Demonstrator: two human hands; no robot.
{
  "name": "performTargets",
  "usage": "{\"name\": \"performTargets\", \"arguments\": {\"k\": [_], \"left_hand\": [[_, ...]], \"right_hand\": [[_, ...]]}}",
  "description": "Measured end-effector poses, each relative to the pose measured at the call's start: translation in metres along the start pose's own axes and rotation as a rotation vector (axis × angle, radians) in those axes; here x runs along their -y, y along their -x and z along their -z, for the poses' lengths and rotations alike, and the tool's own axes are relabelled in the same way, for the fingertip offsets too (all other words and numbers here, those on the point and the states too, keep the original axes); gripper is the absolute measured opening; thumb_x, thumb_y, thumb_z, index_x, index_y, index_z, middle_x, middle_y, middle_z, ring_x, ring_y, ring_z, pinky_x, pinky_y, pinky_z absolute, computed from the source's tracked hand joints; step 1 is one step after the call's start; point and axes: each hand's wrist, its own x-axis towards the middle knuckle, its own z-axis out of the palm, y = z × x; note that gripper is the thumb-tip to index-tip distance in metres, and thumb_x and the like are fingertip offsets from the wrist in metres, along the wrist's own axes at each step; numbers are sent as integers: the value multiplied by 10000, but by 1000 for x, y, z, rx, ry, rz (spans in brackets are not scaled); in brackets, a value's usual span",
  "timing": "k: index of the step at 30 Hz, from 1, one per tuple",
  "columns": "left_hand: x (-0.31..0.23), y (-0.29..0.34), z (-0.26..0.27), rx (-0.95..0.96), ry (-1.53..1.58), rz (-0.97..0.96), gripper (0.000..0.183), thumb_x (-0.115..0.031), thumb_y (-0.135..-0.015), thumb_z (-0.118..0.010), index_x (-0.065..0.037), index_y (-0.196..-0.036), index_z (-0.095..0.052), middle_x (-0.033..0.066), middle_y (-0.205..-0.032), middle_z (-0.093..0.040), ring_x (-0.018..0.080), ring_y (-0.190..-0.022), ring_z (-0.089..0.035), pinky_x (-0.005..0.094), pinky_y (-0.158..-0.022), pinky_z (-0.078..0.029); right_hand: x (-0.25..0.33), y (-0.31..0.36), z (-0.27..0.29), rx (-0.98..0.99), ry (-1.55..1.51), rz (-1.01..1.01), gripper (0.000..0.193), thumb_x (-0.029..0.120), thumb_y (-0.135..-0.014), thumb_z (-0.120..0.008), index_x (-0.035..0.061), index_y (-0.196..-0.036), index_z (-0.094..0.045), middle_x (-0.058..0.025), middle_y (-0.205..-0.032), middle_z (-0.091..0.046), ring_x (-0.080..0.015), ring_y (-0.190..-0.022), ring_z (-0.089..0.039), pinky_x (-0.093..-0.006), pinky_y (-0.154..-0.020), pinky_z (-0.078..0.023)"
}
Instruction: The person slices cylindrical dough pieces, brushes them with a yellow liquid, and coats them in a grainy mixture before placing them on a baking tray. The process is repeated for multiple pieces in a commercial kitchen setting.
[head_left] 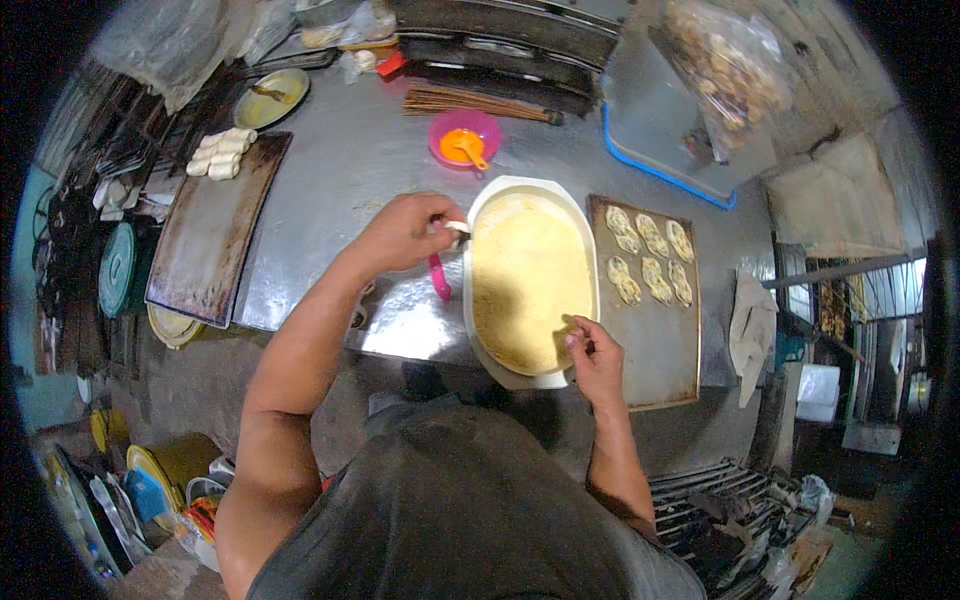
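My left hand [410, 232] is closed around a small pale piece with a dark part [458, 234], likely dough, beside the left rim of a white oval basin [530, 187]. The fingers hide most of that piece. A pale yellow, crumb-like layer [530, 270] covers the basin's bottom. Over the basin's lower right rim is my right hand [597, 362], its thumb and forefinger apart with nothing visible between them. A pink handle [440, 278] lies on the table just below my left hand. Right of the basin, a baking tray [655, 350] bears several flat, twisted dough pieces [652, 235] in two rows.
Beyond the basin stands a pink bowl [436, 130] with orange liquid and an orange-handled tool. A bundle of thin sticks [480, 102] lies behind it. At left, a dark-edged tray [205, 245] carries white dough rolls [222, 153]. A blue-rimmed clear container [650, 120] is at the far right.
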Motion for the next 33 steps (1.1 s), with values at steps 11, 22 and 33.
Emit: {"name": "performTargets", "arguments": {"k": [11, 22, 33], "left_hand": [[-7, -20, -166, 145, -411, -448, 286, -134, -815, -694, -140, -1097, -744, 100, -1100, -659, 316, -1057, -599, 443, -909, -485], [-21, -12, -189, 92, -528, -163, 235, -191, -840, -692, -128, -1060, -742, 92, -958, -663, 293, -948, -620, 437, -820, -495], [-18, 3, -189, 213, -659, -208, 256, -172, -797, -670, -162, -1039, -751, 87, -1089, -635, 302, -1071, -568, 441, -904, -441]], "right_hand": [[-56, -1, 35, -34, 299, 247, 406, 128, -868, -707, 82, -1269, -662, -162, -1079, -693, -378, -932, -663, -489, -815, -551], [-31, -75, -8, 194, 751, 486, 255, 160, -824, -656, 141, -1068, -729, -60, -995, -656, -288, -932, -619, -454, -779, -498], [5, -44, -5, 222, 774, 481, 230, 224, -899, -602, 124, -1070, -718, -78, -980, -639, -300, -966, -622, -459, -814, -510]]}}
